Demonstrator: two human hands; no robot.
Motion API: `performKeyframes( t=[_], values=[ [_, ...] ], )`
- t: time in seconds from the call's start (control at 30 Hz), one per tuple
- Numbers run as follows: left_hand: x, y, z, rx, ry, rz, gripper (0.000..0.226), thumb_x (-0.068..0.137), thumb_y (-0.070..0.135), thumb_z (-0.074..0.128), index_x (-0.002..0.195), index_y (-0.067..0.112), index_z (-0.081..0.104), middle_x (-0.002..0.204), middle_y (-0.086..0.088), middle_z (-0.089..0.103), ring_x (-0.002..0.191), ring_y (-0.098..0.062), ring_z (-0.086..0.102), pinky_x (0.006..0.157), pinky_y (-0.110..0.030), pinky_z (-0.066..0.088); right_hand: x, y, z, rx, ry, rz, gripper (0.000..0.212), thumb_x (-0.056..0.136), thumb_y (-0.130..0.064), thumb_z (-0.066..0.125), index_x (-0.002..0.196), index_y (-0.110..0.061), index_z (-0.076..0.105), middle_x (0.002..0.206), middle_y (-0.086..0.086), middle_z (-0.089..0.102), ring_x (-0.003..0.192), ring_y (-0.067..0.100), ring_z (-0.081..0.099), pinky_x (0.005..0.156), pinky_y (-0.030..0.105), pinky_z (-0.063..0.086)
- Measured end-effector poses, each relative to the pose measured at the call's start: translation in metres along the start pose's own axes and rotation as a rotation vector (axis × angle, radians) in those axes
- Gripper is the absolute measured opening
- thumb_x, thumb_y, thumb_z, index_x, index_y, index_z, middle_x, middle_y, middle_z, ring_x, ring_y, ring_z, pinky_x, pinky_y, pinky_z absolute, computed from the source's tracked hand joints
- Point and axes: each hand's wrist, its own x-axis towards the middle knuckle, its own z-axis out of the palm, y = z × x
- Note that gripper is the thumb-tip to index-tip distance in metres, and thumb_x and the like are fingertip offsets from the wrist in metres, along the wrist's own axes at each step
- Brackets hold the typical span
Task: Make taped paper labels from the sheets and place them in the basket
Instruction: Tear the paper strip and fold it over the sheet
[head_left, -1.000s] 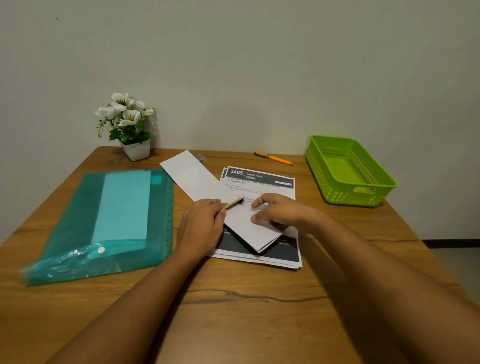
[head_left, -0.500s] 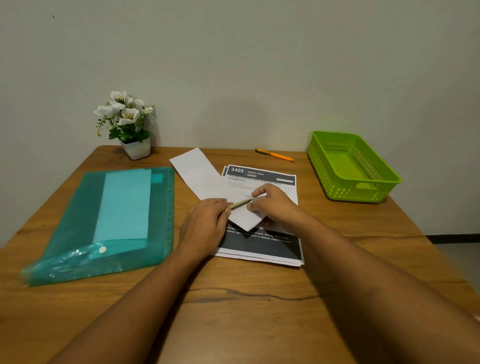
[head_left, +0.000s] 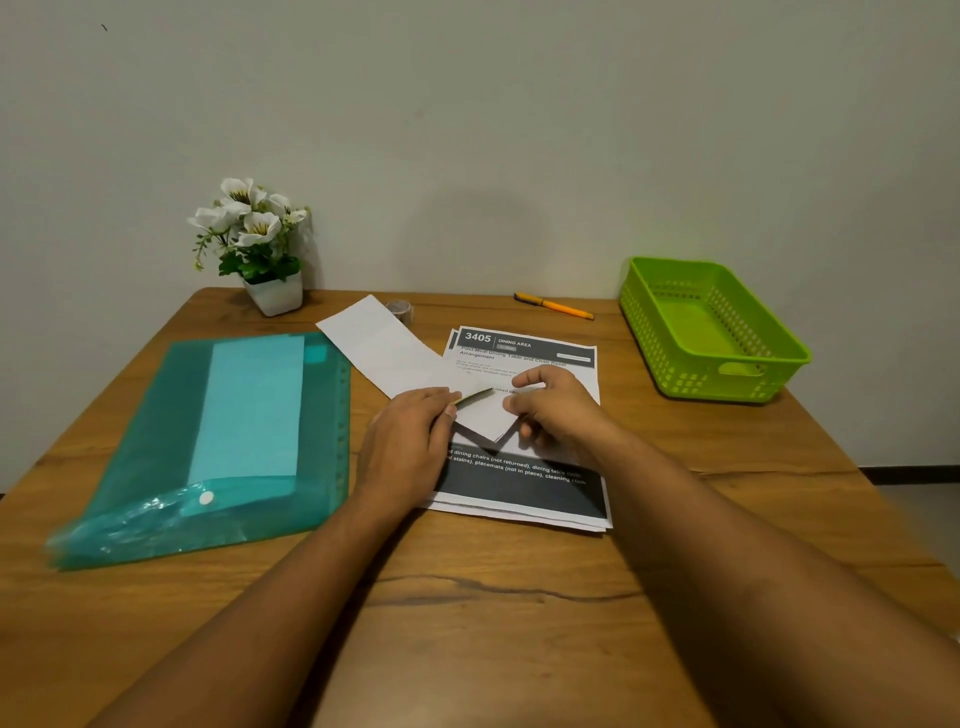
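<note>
Paper strip (head_left: 382, 345) — a long white folded piece — lies slantwise across the stack of printed sheets (head_left: 524, 483) at mid-table. Left hand (head_left: 410, 447) pinches a thin olive-coloured tool (head_left: 474, 396) whose tip rests on the strip; right hand (head_left: 558, 410) presses curled fingers on the strip's near end. Green basket (head_left: 763, 382) stands well apart at the right — a teal folder (head_left: 171, 441) lies left.
</note>
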Motion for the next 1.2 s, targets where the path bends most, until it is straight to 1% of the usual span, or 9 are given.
performKeyframes(
  t=[0.1,0.2,0.37,0.5,0.67,0.8,0.97,1.1,1.2],
  values=[
    [-0.001,0.0,0.0,0.019,-0.009,-0.006,0.036,0.107,0.034,0.047,0.137,0.022,0.065,0.137,0.002,0.065,0.127,-0.016,0.054,0.107,-0.042,0.046,-0.005,-0.007,-0.002,0.015,-0.007,-0.068,0.03,0.096,-0.002,0.067,0.123,-0.011,0.056,0.07,0.01,0.063,0.046,0.014,0.055,0.04,0.025,0.037],
    [-0.001,0.001,0.001,0.047,-0.008,-0.031,0.038,0.107,0.035,0.047,0.139,0.02,0.063,0.137,0.001,0.065,0.127,-0.016,0.055,0.107,-0.042,0.046,-0.012,-0.007,-0.008,-0.072,-0.01,-0.138,0.028,0.095,-0.001,0.067,0.121,-0.01,0.059,0.079,0.011,0.065,0.049,0.013,0.058,0.042,0.027,0.044],
    [0.001,-0.001,0.004,0.079,-0.016,0.017,0.035,0.106,0.032,0.049,0.134,0.02,0.067,0.135,0.001,0.066,0.125,-0.017,0.057,0.104,-0.042,0.047,-0.019,0.007,-0.002,-0.024,0.103,-0.174,0.022,0.095,0.005,0.062,0.113,-0.007,0.059,0.068,0.01,0.06,0.049,0.018,0.058,0.043,0.029,0.046],
    [0.001,-0.001,0.006,0.084,-0.024,0.067,0.032,0.105,0.028,0.052,0.131,0.02,0.07,0.131,0.001,0.068,0.122,-0.018,0.059,0.099,-0.04,0.049,-0.015,0.01,0.015,0.043,0.134,-0.159,0.021,0.095,0.007,0.059,0.112,-0.004,0.057,0.076,0.017,0.062,0.046,0.018,0.062,0.043,0.03,0.052],
    [-0.002,0.002,0.005,0.118,-0.023,0.086,0.033,0.105,0.03,0.052,0.132,0.02,0.069,0.131,0.002,0.068,0.121,-0.015,0.058,0.1,-0.039,0.049,-0.011,0.01,0.026,0.109,0.149,-0.126,0.022,0.097,0.005,0.06,0.114,-0.007,0.056,0.084,0.02,0.069,0.054,0.019,0.07,0.053,0.033,0.062],
    [-0.001,0.002,0.005,0.114,-0.02,0.047,0.035,0.106,0.032,0.05,0.134,0.021,0.067,0.135,0.002,0.067,0.125,-0.014,0.056,0.103,-0.038,0.048,-0.014,0.013,0.025,0.239,0.107,-0.079,0.032,0.092,0.013,0.06,0.117,-0.006,0.054,0.087,0.021,0.068,0.063,0.022,0.073,0.062,0.033,0.065],
    [-0.002,0.002,0.005,0.086,-0.025,0.061,0.035,0.106,0.033,0.049,0.134,0.021,0.067,0.135,0.003,0.066,0.126,-0.014,0.055,0.104,-0.038,0.048,-0.014,0.017,0.022,0.307,0.102,-0.063,0.039,0.087,0.019,0.059,0.116,-0.006,0.053,0.082,0.02,0.068,0.071,0.027,0.075,0.074,0.039,0.066],
    [-0.003,0.001,0.004,0.043,-0.031,0.108,0.033,0.106,0.031,0.05,0.13,0.02,0.069,0.13,0.003,0.069,0.121,-0.013,0.058,0.097,-0.031,0.048,-0.012,0.012,0.024,0.294,0.091,-0.044,0.034,0.091,0.014,0.064,0.114,-0.008,0.051,0.084,0.021,0.073,0.066,0.024,0.075,0.064,0.034,0.065],
    [-0.004,0.002,0.003,0.023,-0.03,0.124,0.033,0.106,0.029,0.05,0.13,0.02,0.069,0.129,0.003,0.069,0.12,-0.011,0.058,0.095,-0.027,0.046,-0.011,0.007,0.028,0.229,0.078,-0.05,0.019,0.095,0.008,0.064,0.103,-0.006,0.054,0.082,0.019,0.072,0.061,0.023,0.071,0.056,0.032,0.063]
  ],
)
